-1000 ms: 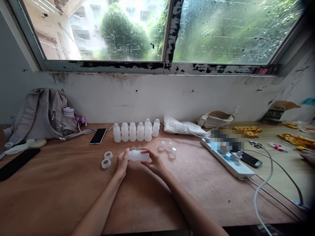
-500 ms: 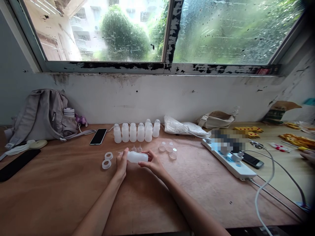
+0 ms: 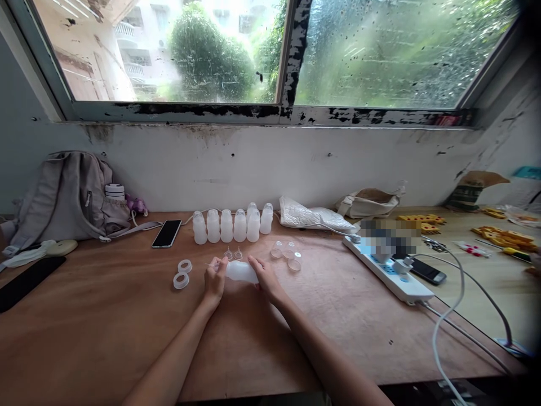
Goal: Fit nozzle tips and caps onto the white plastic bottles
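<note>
Pointing left, bottle (image 3: pixel 242 272), long axis crosswise

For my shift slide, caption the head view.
Left hand and right hand hold a whitish bottle sideways before standing bottles.

Bottle (image 3: pixel 242 272), one end apparently hidden by left hand (image 3: pixel 215 279)

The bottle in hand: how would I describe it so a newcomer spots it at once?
Below the window is a brown table, with two hands near its middle. Between the left hand and the right hand is the cloudy white bottle. It is held on its side, while the other bottles stand upright behind it.
</note>
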Demonstrator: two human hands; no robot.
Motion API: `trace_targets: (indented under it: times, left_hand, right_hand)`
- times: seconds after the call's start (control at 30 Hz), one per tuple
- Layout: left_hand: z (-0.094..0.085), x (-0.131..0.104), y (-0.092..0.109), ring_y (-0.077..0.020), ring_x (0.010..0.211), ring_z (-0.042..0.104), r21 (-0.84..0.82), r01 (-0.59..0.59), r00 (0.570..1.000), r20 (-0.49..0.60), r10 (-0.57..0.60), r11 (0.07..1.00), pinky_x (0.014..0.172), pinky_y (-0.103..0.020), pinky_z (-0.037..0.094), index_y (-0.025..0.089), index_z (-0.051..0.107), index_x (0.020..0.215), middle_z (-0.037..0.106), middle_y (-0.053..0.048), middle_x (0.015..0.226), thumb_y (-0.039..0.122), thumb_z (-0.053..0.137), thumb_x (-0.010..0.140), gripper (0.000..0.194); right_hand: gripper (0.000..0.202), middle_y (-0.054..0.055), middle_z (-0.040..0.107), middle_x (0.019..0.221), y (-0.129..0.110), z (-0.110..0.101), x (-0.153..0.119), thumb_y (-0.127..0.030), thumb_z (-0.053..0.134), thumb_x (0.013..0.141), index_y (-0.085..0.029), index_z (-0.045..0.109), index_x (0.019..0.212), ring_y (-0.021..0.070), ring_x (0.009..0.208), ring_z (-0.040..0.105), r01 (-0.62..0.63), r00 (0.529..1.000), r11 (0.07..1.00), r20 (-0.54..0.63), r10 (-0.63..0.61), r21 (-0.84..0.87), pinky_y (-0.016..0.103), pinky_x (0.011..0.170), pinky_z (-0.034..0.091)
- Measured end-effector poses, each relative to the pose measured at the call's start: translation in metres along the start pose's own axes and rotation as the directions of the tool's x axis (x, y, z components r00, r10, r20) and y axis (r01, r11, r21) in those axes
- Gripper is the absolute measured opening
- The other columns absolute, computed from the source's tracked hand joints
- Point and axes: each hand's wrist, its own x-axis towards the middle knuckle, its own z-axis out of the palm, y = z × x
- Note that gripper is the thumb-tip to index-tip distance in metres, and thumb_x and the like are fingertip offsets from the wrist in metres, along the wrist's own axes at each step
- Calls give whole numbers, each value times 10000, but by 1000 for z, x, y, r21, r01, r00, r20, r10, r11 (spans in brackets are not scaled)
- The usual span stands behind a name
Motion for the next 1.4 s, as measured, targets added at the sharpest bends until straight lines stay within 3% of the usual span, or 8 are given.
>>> trace_targets:
  times: [0.1,0.23,0.5,0.63,0.73,0.87,1.2,1.4]
  left_hand:
    - [1,-1,-2,-81,378,356,-53,37,999,-33,-39,998,395,-195,264,182,452,538,407,67,424,445,506,686,306]
    - [3,-2,-3,-67,330,299,-121,113,991,-62,-122,986,336,-193,213,182,434,554,365,73,406,444,468,688,297]
    - [3,-2,1,-38,282,180,-199,209,976,-9,-216,957,298,-179,140,203,329,512,256,101,367,484,449,671,344]
    - [-1,-2,2,-46,296,243,-188,156,987,-13,-161,970,306,-179,169,192,375,531,319,89,390,468,481,675,329]
    - [-1,-5,5,-65,374,374,-168,69,997,-2,-71,983,348,-173,255,176,449,587,424,63,461,429,553,660,283]
    - [1,-8,10,-70,451,439,-171,-27,998,43,34,985,414,-175,321,181,501,791,514,44,603,389,603,659,267]
    - [2,-2,9,-116,742,571,-442,48,987,157,24,896,676,-234,423,196,486,973,596,-33,897,352,608,694,342]
    - [4,-6,13,-114,656,581,-558,213,977,142,-160,802,598,-220,435,185,499,939,612,-22,807,378,680,615,418]
  right_hand:
    - [321,-13,523,569,-5,5,-7,-462,401,799,-182,513,687,122,517,499,181,974,976,-118,-195,-124,215,471,363]
    - [212,23,577,721,-6,10,-15,-359,413,823,-178,517,789,147,667,545,446,847,830,-141,-512,-336,238,621,398]
    - [228,81,544,927,2,14,-16,-295,521,758,-183,494,955,187,874,532,674,668,640,-66,-741,-369,302,756,439]
    - [304,74,577,916,-3,12,-17,-380,551,728,-183,508,957,183,791,561,517,836,831,-90,-542,-204,277,641,469]
    - [370,54,588,662,-6,6,-12,-501,414,773,-155,540,801,120,445,501,62,994,995,83,-68,77,202,330,342]
    - [476,32,564,533,-6,-2,-2,-548,289,788,-136,522,835,65,263,337,-354,894,895,378,239,272,174,244,168]
    - [360,-24,460,497,0,-3,1,-517,368,780,-177,482,748,104,380,433,-15,1000,982,6,14,188,181,289,283]
    - [220,30,566,741,-3,11,-17,-400,482,749,-188,531,775,157,694,526,397,899,894,-107,-424,-207,250,636,420]
